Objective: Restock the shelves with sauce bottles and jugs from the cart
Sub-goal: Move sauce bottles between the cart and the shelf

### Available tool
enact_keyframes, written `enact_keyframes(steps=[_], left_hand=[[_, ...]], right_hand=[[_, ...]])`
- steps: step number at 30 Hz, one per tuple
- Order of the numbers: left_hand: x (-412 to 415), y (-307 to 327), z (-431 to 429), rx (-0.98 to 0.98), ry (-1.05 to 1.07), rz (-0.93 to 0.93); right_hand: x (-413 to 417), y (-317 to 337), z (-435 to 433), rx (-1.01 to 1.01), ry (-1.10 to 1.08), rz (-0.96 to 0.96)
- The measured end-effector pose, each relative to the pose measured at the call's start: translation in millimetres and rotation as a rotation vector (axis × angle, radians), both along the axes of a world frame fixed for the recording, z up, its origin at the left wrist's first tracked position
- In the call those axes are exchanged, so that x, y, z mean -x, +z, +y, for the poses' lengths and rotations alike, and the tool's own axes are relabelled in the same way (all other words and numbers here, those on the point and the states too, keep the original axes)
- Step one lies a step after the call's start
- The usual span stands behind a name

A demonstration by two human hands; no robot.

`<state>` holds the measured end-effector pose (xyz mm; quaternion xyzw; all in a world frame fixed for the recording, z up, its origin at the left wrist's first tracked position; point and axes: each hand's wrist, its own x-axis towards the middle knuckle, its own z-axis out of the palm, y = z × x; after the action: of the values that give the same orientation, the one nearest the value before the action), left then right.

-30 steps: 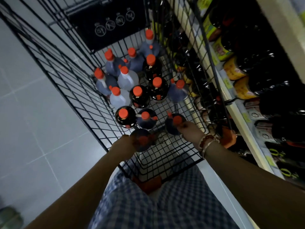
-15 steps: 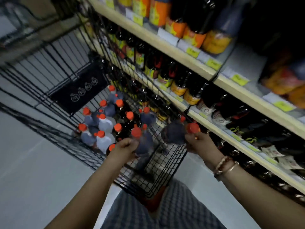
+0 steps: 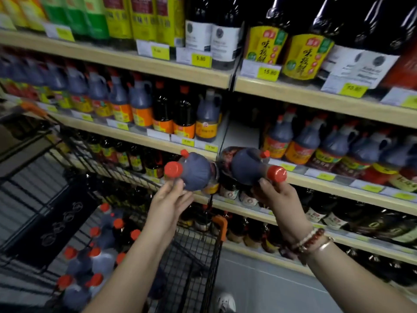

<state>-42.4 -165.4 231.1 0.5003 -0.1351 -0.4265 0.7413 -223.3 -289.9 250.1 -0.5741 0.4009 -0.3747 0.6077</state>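
Note:
My left hand (image 3: pixel 169 199) grips a dark sauce jug (image 3: pixel 196 172) with a red cap by its neck, tipped so the cap faces me. My right hand (image 3: pixel 275 195) grips a second dark, red-capped jug (image 3: pixel 246 163) the same way. Both jugs are raised side by side in front of a wooden shelf (image 3: pixel 304 175), level with a bare gap (image 3: pixel 241 134) between the rows of jugs there. Below left, the black wire cart (image 3: pixel 194 256) holds several more red-capped jugs (image 3: pixel 101 260).
Shelves above and below are packed with dark sauce bottles and yellow price tags. A row of jugs (image 3: pixel 316 141) stands right of the gap, another row (image 3: pixel 140 105) left of it. The cart's orange-cornered rim (image 3: pixel 220 222) sits close under my left forearm. Grey floor lies between cart and shelving.
Both hands lifted their jugs out of the cart and up to shelf height. My view swung from the cart up to the shelves.

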Motion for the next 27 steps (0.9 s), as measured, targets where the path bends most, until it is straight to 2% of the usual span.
enact_keyframes(steps=[8, 16, 21, 27], left_hand=[[9.7, 9.9, -97.9, 0.129, 0.052, 0.175], [8.2, 18.1, -179.4, 0.121, 0.114, 0.132], [-16.2, 13.9, -211.9, 0.031, 0.11, -0.056], [-51.1, 9.7, -247.2, -0.132, -0.017, -0.453]], right_hand=[[-21.0, 7.8, -57.7, -0.032, -0.124, -0.154], [-40.7, -18.4, -132.1, -0.054, -0.113, -0.071], [-57.5, -33.2, -168.9, 0.086, -0.022, 0.104], [-79.2, -31.7, -204.6, 0.33, -0.082, 0.429]])
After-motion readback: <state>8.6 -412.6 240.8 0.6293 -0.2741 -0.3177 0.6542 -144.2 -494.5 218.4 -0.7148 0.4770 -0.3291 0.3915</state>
